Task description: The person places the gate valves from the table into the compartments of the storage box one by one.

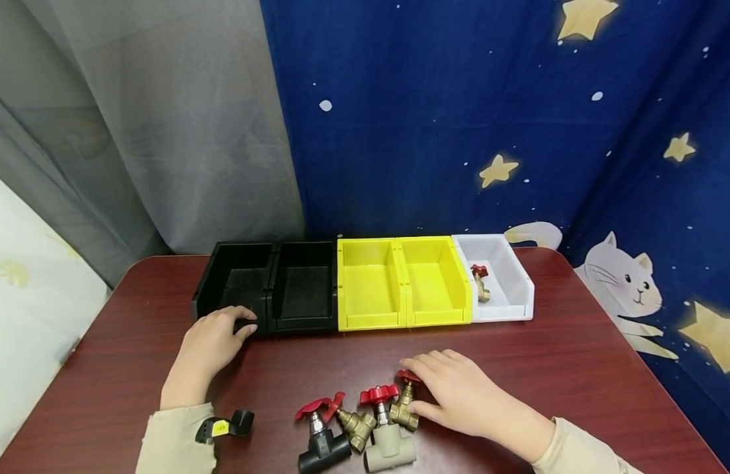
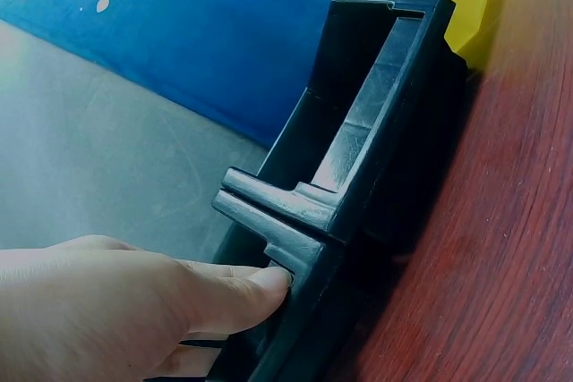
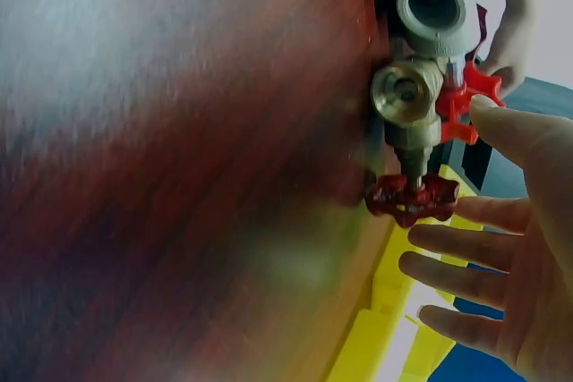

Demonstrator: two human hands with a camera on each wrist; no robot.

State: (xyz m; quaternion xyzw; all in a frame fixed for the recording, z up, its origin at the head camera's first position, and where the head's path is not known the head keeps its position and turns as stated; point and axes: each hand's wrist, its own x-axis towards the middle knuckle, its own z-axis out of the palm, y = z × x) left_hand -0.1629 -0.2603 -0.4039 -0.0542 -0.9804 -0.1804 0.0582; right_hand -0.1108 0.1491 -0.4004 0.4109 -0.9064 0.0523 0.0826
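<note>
My left hand (image 1: 213,342) is at the front rim of the leftmost black bin (image 1: 234,266). In the left wrist view, its thumb and fingers hold that bin's rim (image 2: 300,261). Over on the right, my right hand (image 1: 459,392) reaches around a brass valve (image 1: 405,411) with a red handwheel, its fingers extended and spread beside the wheel (image 3: 412,199). Close by lie another brass valve (image 1: 357,428), a grey plastic valve (image 1: 390,447) and a black plastic valve (image 1: 324,451), all with red handles.
To the right of the leftmost bin stand another black bin (image 1: 305,289), two yellow bins (image 1: 372,320) and a white bin (image 1: 502,313), side by side. Inside the white one lies a brass valve (image 1: 480,284) with a red handwheel. Curtains (image 1: 400,131) hang behind the reddish-brown table (image 1: 578,368).
</note>
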